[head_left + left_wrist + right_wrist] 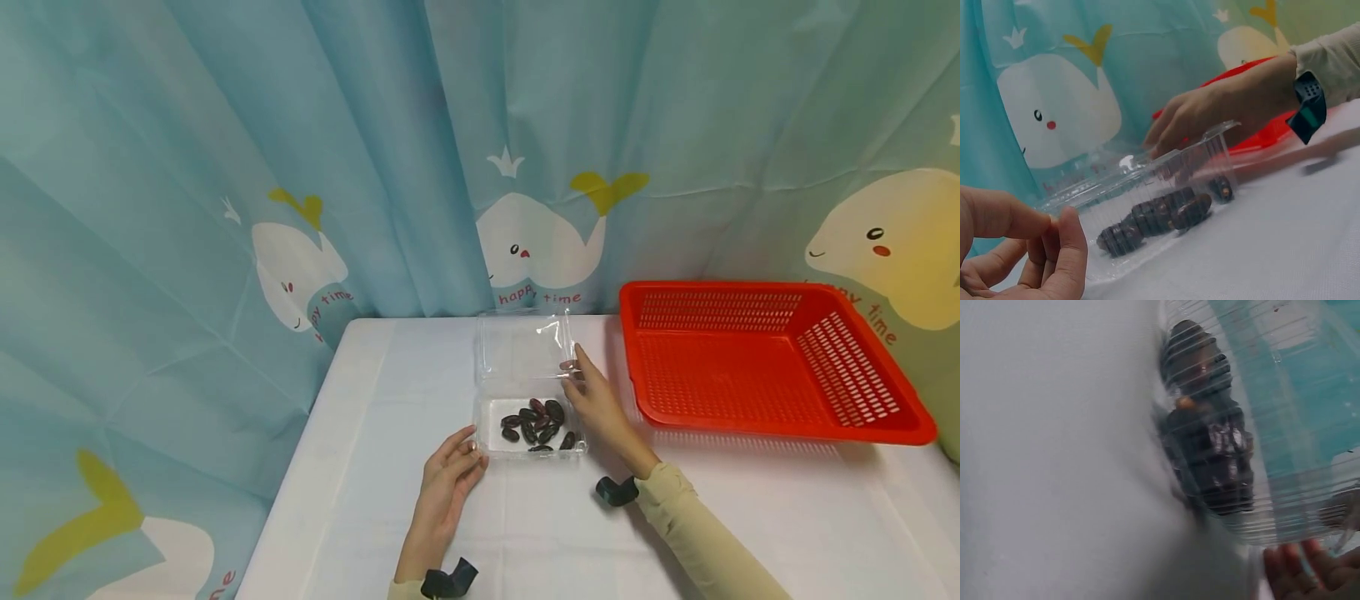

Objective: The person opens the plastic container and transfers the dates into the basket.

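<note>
A clear plastic clamshell box stands on the white table with its lid folded back. Several dark, glossy oval fruits that look like dates lie in its base. My left hand is at the front left corner of the box and pinches its edge between thumb and finger. At the right side, by the hinge, my right hand holds one dark reddish-brown date between thumb and fingers. Through the box wall, the right wrist view shows a blurred brown date near the fingertips.
A red plastic basket with slotted walls stands at the right, close to my right forearm. Behind the table hangs a blue curtain printed with whales. A white cloth covers the table, whose left edge slants towards the front.
</note>
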`<state>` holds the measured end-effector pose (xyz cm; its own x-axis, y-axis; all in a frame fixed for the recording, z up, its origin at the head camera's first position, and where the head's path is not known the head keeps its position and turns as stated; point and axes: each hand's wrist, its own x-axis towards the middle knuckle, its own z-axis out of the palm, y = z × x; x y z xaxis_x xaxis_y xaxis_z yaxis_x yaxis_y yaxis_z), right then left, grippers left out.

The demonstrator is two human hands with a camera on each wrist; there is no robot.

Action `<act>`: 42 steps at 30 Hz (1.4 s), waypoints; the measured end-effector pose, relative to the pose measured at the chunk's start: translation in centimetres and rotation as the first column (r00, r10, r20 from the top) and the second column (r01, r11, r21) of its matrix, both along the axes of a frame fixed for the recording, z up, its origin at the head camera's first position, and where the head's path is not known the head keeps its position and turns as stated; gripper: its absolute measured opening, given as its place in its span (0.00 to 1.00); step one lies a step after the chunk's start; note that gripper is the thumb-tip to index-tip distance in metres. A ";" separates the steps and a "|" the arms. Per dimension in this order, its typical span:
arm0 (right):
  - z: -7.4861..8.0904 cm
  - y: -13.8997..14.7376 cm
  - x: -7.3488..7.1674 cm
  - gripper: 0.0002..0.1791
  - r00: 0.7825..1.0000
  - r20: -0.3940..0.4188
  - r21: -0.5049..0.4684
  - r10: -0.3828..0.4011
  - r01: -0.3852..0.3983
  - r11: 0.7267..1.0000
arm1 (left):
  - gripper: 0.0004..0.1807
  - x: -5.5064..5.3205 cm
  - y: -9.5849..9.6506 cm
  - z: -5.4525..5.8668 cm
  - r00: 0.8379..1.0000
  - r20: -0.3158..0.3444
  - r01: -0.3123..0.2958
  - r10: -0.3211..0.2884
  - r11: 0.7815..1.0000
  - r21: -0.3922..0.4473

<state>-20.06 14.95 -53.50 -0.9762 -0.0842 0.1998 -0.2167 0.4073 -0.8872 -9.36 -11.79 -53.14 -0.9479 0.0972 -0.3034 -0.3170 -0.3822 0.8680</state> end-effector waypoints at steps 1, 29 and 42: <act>0.1 0.0 0.1 0.39 1.000 0.011 0.023 -0.001 0.000 1.000 | 0.31 0.0 0.0 0.0 1.000 0.002 -0.002 0.002 1.000 0.000; 2.1 0.3 1.0 0.33 0.996 0.079 0.249 -0.046 0.025 0.968 | 0.31 0.2 0.0 0.2 1.000 0.003 -0.009 0.009 1.000 0.012; 4.2 -0.2 2.5 0.26 0.992 -0.045 0.317 -0.118 0.126 0.940 | 0.30 0.0 0.0 0.7 1.000 0.017 -0.014 0.013 0.999 0.048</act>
